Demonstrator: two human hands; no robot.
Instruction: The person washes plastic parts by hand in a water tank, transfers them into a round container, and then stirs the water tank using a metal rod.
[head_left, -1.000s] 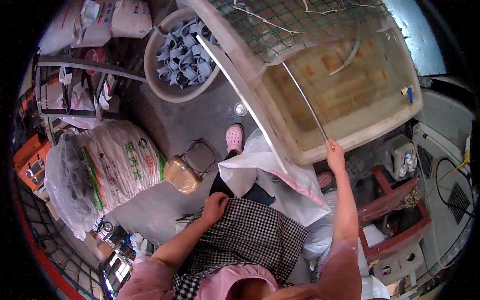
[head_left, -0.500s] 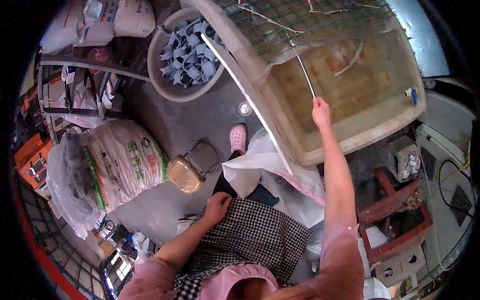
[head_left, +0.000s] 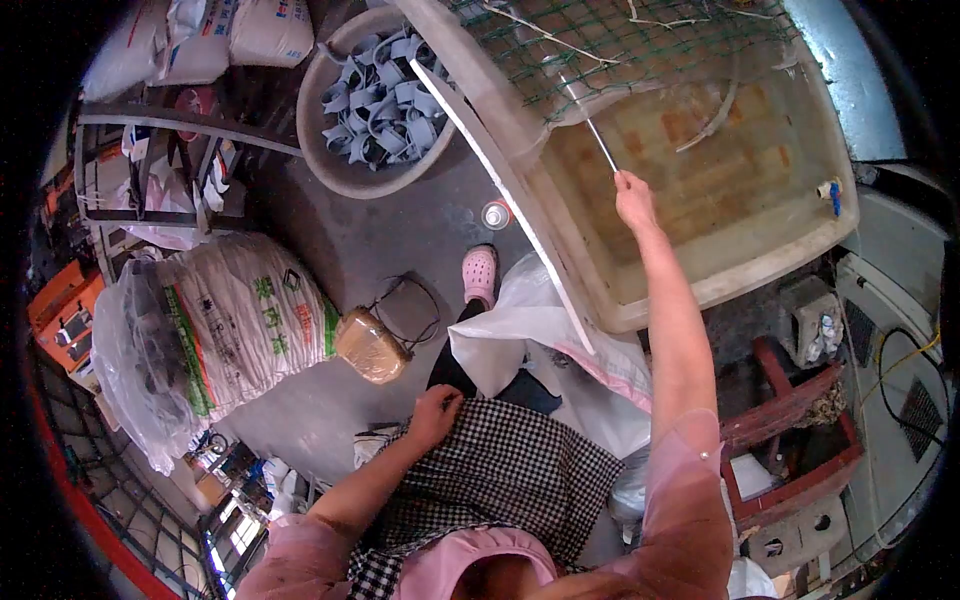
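A thin metal rod (head_left: 594,128) slants over the water tank (head_left: 740,285), its near end in my right hand (head_left: 635,200), whose fingers are closed round it. The rod's far part reaches under the green mesh (head_left: 600,60) that covers the tank's far side. My left hand (head_left: 434,416) rests at the upper edge of the black-and-white checked apron (head_left: 500,460) on my lap, fingers curled; what they hold, if anything, is hidden. A curved hose (head_left: 716,125) lies in the tank.
A round tub (head_left: 312,150) of grey plastic parts stands beyond a white board (head_left: 500,185). Large sacks (head_left: 250,325) and a taped brown package (head_left: 372,345) are at the left. A spray can (head_left: 495,214) stands on the floor. Red frames (head_left: 790,410) lie at right.
My right hand has moved forward and to the left over the tank, pushing the rod further under the mesh. My left hand has stayed on the apron.
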